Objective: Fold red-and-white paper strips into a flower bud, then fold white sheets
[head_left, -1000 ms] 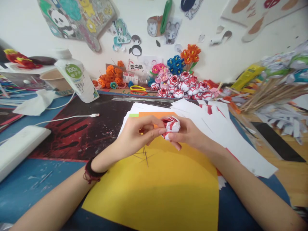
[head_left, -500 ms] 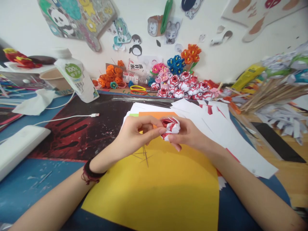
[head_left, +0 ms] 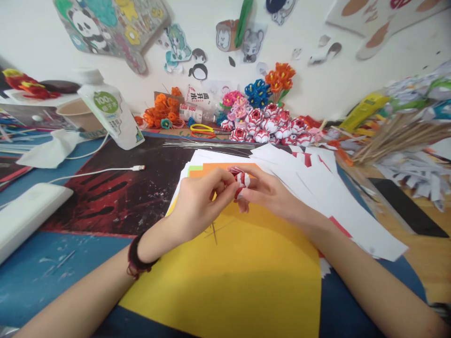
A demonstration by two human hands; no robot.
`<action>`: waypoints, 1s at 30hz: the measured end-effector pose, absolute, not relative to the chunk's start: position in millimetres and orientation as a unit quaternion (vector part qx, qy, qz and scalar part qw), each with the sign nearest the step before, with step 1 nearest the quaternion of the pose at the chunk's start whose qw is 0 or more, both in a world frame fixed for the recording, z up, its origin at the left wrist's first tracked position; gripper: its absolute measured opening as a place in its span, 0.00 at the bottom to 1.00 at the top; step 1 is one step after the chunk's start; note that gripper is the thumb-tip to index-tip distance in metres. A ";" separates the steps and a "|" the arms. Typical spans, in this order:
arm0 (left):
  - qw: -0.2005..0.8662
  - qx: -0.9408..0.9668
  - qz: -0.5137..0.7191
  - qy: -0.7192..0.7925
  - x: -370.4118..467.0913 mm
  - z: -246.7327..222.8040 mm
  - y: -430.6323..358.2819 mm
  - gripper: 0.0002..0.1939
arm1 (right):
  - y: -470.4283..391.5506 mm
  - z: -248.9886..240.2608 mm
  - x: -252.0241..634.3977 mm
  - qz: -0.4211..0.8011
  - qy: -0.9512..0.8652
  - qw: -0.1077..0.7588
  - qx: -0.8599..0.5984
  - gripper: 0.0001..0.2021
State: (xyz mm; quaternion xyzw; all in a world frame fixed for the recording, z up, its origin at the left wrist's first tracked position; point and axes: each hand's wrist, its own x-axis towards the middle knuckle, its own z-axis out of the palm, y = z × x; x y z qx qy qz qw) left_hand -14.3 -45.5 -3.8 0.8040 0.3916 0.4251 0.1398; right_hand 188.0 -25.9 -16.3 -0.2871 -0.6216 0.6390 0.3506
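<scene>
A small red and white paper flower [head_left: 242, 180] is held between my two hands above a yellow sheet [head_left: 246, 267]. My left hand [head_left: 202, 197] pinches its left side with thumb and fingertips. My right hand [head_left: 269, 190] wraps its fingers around the right side, and part of the flower is hidden behind them. Several thin wires [head_left: 213, 233] lie on the yellow sheet just below my left hand. Orange paper [head_left: 214, 167] and white sheets [head_left: 299, 176] lie beneath and behind my hands.
Finished red and white paper flowers [head_left: 270, 126] are heaped at the back. Yellow-handled scissors [head_left: 202, 129] lie left of them. A white bottle [head_left: 111, 110], a charging cable [head_left: 138, 168] and a white power strip [head_left: 33, 216] stand or lie at left. Thin sticks [head_left: 391, 136] are bundled at right.
The flower has turned and shifted slightly left, so its side shows now rather than its open top. My right hand has moved left with it, covering more of it.
</scene>
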 end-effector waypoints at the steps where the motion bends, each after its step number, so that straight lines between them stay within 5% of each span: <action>1: 0.125 0.807 0.426 0.389 -14.1 -4.5 -45.3 0.05 | -26.3 -16.2 187.3 0.634 -0.621 0.353 -0.296 0.25; 30: 0.166 0.843 0.372 0.351 -30.1 17.9 -34.9 0.02 | -22.0 -14.5 192.9 0.671 -0.561 0.377 -0.305 0.28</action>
